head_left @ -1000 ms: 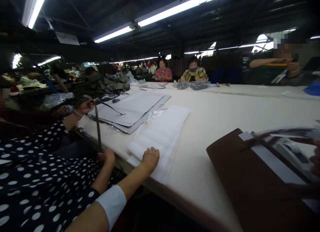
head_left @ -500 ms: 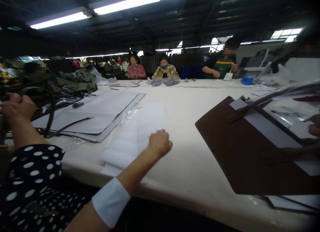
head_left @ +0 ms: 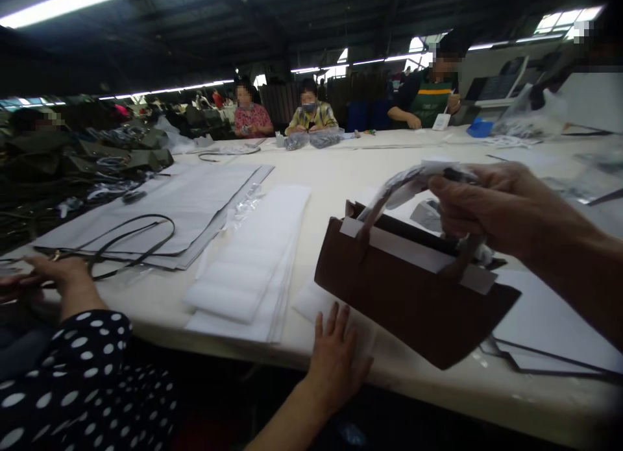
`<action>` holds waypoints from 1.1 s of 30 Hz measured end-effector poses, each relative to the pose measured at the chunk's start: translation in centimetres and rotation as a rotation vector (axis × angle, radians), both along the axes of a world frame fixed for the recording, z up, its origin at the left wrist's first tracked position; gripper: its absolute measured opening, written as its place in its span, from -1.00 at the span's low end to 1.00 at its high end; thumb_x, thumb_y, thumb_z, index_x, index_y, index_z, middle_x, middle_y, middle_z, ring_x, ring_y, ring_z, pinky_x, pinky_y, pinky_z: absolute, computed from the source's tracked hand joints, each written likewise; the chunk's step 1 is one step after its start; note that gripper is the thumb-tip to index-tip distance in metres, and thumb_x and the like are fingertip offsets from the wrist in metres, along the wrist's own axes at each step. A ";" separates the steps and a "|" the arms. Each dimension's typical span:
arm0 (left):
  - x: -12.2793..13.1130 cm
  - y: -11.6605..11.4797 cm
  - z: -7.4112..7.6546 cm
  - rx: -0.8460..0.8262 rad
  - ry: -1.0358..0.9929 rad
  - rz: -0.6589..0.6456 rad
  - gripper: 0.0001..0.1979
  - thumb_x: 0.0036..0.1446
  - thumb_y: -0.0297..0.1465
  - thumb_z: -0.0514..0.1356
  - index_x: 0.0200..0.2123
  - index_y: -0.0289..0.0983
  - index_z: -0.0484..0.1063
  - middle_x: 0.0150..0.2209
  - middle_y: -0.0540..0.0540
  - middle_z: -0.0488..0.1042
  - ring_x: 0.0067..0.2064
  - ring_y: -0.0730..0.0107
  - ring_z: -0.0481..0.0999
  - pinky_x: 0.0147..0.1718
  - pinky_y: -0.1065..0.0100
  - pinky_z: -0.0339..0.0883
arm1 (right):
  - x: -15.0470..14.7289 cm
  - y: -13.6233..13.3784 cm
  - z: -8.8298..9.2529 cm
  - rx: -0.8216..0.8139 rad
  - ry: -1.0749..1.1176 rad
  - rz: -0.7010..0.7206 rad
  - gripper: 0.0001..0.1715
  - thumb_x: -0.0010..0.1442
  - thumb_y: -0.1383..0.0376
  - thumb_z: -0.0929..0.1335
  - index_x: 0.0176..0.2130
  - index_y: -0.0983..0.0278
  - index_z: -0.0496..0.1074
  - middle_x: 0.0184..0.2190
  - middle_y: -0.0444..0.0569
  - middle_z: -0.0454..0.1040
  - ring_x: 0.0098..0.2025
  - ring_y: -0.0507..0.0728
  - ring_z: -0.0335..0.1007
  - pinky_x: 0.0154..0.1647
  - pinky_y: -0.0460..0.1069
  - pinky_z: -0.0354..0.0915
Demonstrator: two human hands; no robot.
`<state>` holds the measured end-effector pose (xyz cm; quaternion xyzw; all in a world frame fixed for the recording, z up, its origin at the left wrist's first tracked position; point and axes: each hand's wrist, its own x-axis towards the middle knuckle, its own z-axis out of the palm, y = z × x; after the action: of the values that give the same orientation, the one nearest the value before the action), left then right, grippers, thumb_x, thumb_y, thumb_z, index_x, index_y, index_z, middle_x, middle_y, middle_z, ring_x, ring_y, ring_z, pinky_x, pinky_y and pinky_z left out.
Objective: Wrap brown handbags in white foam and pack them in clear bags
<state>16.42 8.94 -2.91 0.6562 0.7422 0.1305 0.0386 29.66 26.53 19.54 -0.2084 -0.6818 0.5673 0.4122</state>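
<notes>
My right hand (head_left: 487, 204) is closed around the wrapped handles (head_left: 389, 195) of a brown handbag (head_left: 409, 295). The bag hangs tilted above the table, its lower right corner lowest, and a white strip (head_left: 418, 253) runs along its top edge under the handles. My left hand (head_left: 335, 353) rests near the table's front edge with fingers spread, on a thin white sheet (head_left: 309, 302) that lies partly under the bag. Just left of that hand is a stack of white foam sheets (head_left: 248, 269).
At left, a co-worker's hands (head_left: 63, 272) in polka-dot sleeves hold a dark strap (head_left: 160, 220). Large grey-white sheets (head_left: 160, 204) lie beyond. White boards (head_left: 549, 328) are at right on the table (head_left: 341, 172). Several people sit or stand across it, near plastic bags (head_left: 324, 137).
The handbag has swung left and turned over the table in my right hand. My left hand has gone from closed to spread flat, moving right and nearer. The co-worker's hands have lowered.
</notes>
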 end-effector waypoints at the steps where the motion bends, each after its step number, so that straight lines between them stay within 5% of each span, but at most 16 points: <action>1: -0.9 -0.6 -0.4 -0.004 -0.003 -0.009 -0.44 0.10 -0.08 -0.02 0.11 -0.21 0.15 0.26 -0.16 -0.12 0.27 0.00 -0.23 0.16 -0.14 -0.23 | -0.7 0.0 -0.1 0.090 -0.055 0.079 -0.79 0.05 0.23 0.36 -0.41 0.38 0.37 -0.72 -0.28 0.04 -0.73 -0.15 -0.06 -0.72 -0.19 -0.08; 3: -2.2 -1.4 -1.1 -0.031 -0.012 -0.038 -0.41 0.10 -0.08 0.00 0.16 -0.19 0.08 0.26 -0.17 -0.10 0.27 -0.01 -0.22 0.16 -0.12 -0.19 | -2.3 -0.2 -0.5 0.257 -0.116 0.158 -0.71 0.11 0.15 0.30 -0.37 0.36 0.37 -0.72 -0.28 0.02 -0.72 -0.15 -0.08 -0.71 -0.19 -0.08; 10: -2.6 -1.3 -2.3 -0.020 0.001 -0.044 -0.39 0.09 -0.03 -0.02 0.17 -0.13 0.05 0.24 -0.15 -0.03 0.26 0.03 -0.15 0.16 -0.09 -0.18 | -6.5 -1.0 -3.5 0.547 -0.244 0.075 -0.64 0.13 0.11 0.28 -0.54 0.32 0.29 -0.69 -0.23 0.09 -0.65 -0.11 -0.04 -0.64 -0.16 -0.07; 18: -2.6 -1.0 -2.3 0.001 0.018 -0.025 -0.39 0.07 -0.04 0.01 0.16 -0.14 0.08 0.22 -0.17 0.04 0.23 0.00 -0.04 0.13 -0.08 -0.09 | -7.4 -1.1 -4.4 0.524 -0.252 0.034 -0.62 0.18 0.09 0.22 -0.46 0.32 0.31 -0.72 -0.23 0.10 -0.67 -0.09 -0.02 -0.63 -0.14 -0.06; 23: -2.9 -0.9 -2.1 0.017 0.000 -0.033 -0.37 0.05 -0.03 0.03 0.16 -0.13 0.09 0.21 -0.16 0.07 0.21 -0.01 0.00 0.11 -0.06 -0.04 | -6.5 -1.5 -2.9 0.530 -0.342 0.129 -0.65 0.11 0.12 0.30 -0.54 0.33 0.32 -0.71 -0.23 0.20 -0.66 -0.10 0.07 -0.61 -0.16 0.01; 26: -3.5 -0.9 -2.0 0.031 -0.023 -0.050 -0.37 0.04 -0.02 0.04 0.15 -0.11 0.10 0.19 -0.11 0.12 0.20 0.02 0.07 0.10 -0.04 0.02 | -4.6 0.8 -1.6 0.429 -0.376 0.185 -0.71 -0.10 0.15 0.44 -0.42 0.31 0.45 -0.55 -0.16 0.38 -0.49 -0.01 0.30 -0.45 -0.13 0.19; 28: -4.1 -0.9 -2.3 0.073 -0.009 -0.069 -0.36 0.01 -0.04 0.08 0.15 -0.13 0.12 0.17 -0.11 0.16 0.18 0.04 0.11 0.09 -0.01 0.08 | -3.5 3.8 -2.1 0.234 -0.277 0.074 -0.60 -0.10 0.09 0.43 -0.27 0.28 0.46 -0.36 -0.08 0.45 -0.31 0.07 0.38 -0.29 -0.06 0.26; 31: -5.0 -0.7 -3.1 0.161 0.038 -0.094 -0.40 0.01 -0.13 0.12 0.12 -0.17 0.19 0.09 -0.14 0.29 0.13 0.08 0.22 0.04 0.08 0.21 | -3.4 9.2 -5.9 -0.143 -0.221 -0.306 -0.61 0.04 0.03 0.33 -0.31 0.30 0.44 -0.30 0.01 0.45 -0.30 0.08 0.38 -0.27 -0.03 0.27; 33: -5.6 -0.5 -3.3 0.200 0.024 -0.065 -0.49 0.03 -0.19 0.12 0.09 -0.07 0.22 -0.01 -0.08 0.39 0.05 0.16 0.33 -0.05 0.15 0.31 | -4.3 12.4 -9.5 -0.212 -0.269 -0.448 -0.73 0.06 0.16 0.34 -0.39 0.35 0.40 -0.37 0.03 0.43 -0.36 0.09 0.36 -0.35 -0.01 0.27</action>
<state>10.80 8.43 -6.16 0.6820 0.7043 0.1946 -0.0317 25.36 38.90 10.02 -0.4691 -0.6044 0.4974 0.4090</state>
